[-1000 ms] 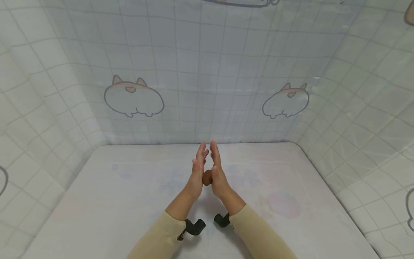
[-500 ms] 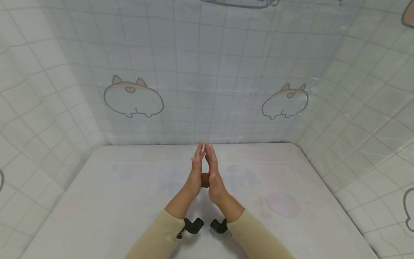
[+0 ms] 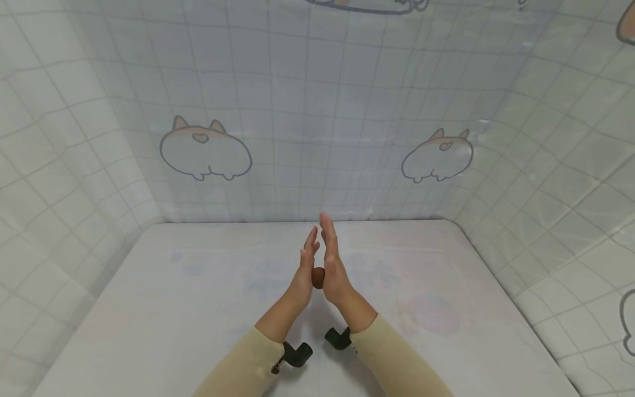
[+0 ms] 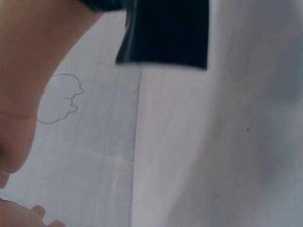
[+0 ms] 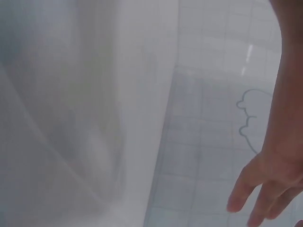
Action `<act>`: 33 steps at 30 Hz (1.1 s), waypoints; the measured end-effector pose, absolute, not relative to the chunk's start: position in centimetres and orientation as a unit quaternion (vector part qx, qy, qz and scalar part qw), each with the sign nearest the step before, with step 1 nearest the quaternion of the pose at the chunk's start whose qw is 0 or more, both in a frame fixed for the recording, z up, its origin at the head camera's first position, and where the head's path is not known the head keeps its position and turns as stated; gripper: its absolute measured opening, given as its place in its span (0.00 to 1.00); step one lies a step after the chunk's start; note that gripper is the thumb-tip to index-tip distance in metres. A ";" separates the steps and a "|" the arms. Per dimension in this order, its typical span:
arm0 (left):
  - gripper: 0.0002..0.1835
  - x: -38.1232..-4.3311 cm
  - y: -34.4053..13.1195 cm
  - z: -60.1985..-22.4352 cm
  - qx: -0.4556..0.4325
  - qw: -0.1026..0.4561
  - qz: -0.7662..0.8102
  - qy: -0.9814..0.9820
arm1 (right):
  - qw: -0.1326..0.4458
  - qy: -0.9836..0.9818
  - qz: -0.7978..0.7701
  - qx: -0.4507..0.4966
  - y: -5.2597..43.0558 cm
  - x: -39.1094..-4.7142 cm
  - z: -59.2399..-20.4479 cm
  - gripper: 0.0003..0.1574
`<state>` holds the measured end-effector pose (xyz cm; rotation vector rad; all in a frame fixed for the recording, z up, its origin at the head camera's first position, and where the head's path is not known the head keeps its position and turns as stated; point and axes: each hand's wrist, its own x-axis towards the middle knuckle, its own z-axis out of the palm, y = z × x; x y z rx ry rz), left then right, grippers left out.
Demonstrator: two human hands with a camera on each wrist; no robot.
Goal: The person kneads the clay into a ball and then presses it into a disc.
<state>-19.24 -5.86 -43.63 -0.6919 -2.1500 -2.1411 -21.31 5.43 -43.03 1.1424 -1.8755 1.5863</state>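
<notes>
A small brown ball [image 3: 318, 278], with a matte, clay-like look, sits between my two palms above the table in the head view. My left hand [image 3: 303, 275] presses it from the left, with straight fingers pointing away from me. From the right, the palm of my right hand [image 3: 335, 273] presses against it, fingers also straight and reaching farther forward. The fingertips of the two hands stand slightly apart. Both wrist views show only parts of the hands at their edges, and the ball does not show there.
The pale table [image 3: 173, 309] has faint coloured prints. A white gridded sheet [image 3: 297, 138] with cartoon animal drawings hangs behind it and along both sides. Black camera mounts [image 3: 297, 354] stick out inward from both wrists, near the cream sleeves [image 3: 248, 361].
The palms slide back and forth against each other: half a second ago the right hand was drawn nearer; now it is farther forward and the left nearer. The ball looks rounder than a second ago.
</notes>
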 end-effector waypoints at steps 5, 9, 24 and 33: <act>0.46 -18.8 -5.6 -43.6 -0.241 0.021 -0.684 -0.688 | 0.176 -0.687 0.593 0.381 6.0 -22.2 -43.2 0.55; 0.46 -18.6 -5.5 -43.7 -0.255 0.034 -0.682 -0.685 | 0.151 -0.693 0.606 0.360 6.2 -22.6 -43.3 0.56; 0.50 -19.0 -6.0 -43.2 -0.264 0.089 -0.703 -0.654 | 0.070 -0.699 0.623 0.345 5.8 -22.9 -44.8 0.61; 0.52 -20.1 -6.3 -42.9 -0.233 0.118 -0.685 -0.680 | 0.143 -0.671 0.589 0.427 4.8 -21.6 -45.2 0.54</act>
